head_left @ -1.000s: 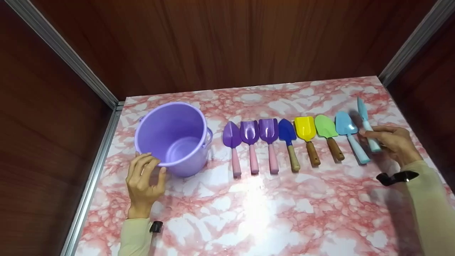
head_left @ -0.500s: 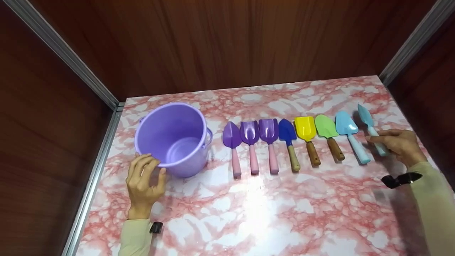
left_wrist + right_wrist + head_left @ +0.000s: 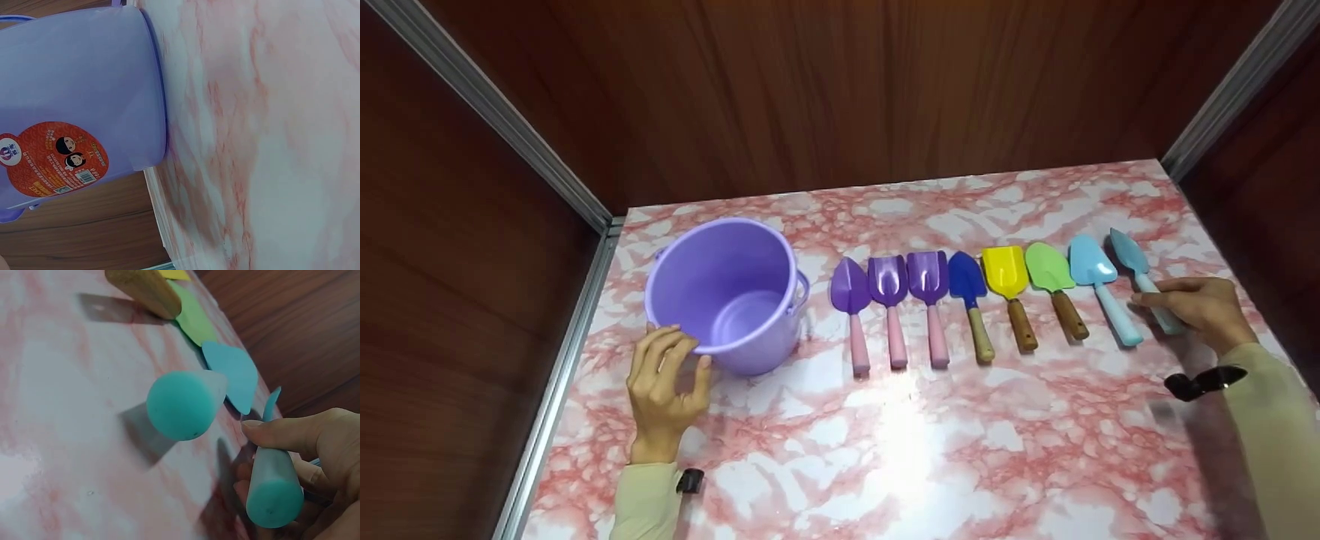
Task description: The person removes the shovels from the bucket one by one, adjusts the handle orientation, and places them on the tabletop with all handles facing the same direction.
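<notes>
In the head view my right hand point(image 3: 1204, 311) pinches the pale handle of a narrow light-blue trowel point(image 3: 1130, 251) at the right end of a row of garden trowels. Up close in the right wrist view, thumb and fingers hold that trowel's handle point(image 3: 273, 464), its teal end toward the camera. Just left of it lies a wider light-blue trowel point(image 3: 1093, 259). At the left, my left hand point(image 3: 664, 390) has its fingers bent over the near rim of a purple bucket point(image 3: 757, 352), thumb on the outer side. Little of this hand shows in the left wrist view.
Leftward along the row lie a green trowel point(image 3: 1048, 266), a yellow scoop point(image 3: 1005, 270), a dark-blue trowel point(image 3: 966, 276) and several purple ones with pink handles point(image 3: 895, 337). The marbled table point(image 3: 810, 465) meets brown wood panels point(image 3: 885, 90) at the back and sides.
My right hand has moved right and down with the narrow trowel, whose blade has come down from near upright to slanting close by the table. The left hand stays at the bucket.
</notes>
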The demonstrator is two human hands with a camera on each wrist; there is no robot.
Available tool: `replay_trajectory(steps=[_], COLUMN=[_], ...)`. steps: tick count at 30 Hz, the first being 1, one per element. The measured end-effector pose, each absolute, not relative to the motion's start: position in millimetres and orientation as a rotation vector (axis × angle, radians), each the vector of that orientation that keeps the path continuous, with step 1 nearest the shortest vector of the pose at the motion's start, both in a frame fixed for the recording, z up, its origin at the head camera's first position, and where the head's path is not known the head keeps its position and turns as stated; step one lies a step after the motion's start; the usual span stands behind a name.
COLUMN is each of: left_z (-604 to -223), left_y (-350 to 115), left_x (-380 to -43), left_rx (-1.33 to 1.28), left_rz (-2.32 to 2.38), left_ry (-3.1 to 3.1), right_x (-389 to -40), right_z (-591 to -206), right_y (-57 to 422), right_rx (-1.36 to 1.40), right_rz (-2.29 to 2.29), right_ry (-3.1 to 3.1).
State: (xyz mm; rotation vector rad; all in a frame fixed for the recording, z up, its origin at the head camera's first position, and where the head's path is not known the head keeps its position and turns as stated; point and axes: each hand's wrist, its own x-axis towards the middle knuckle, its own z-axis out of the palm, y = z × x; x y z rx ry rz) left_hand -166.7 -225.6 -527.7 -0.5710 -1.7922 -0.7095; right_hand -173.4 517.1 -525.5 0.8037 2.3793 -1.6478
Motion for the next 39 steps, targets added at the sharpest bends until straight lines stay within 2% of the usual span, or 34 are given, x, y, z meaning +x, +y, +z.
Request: replay_trajectory(steps=[15,34,39], left_z=[-527.3,-518.8,-506.3], left_y=[-231.2,-239.0,-236.3], left_x=[-165.7,-166.6,-167.0], left_rx=[-0.584,-0.634,-0.625], left_rz=[-0.713,-0.716,-0.727], left_ry=[-1.823,-1.854,-1.984], right_x=[-172.3,-170.9,-175.9], right_z=[-529.9,-535.6,-528.3], right_y=[508.1,500.8,500.9], right_rx=[0.818,0.7,0.659], right_rz=[-1.196,-1.136,-1.124], right_ry=[2.704,2.767,2.807])
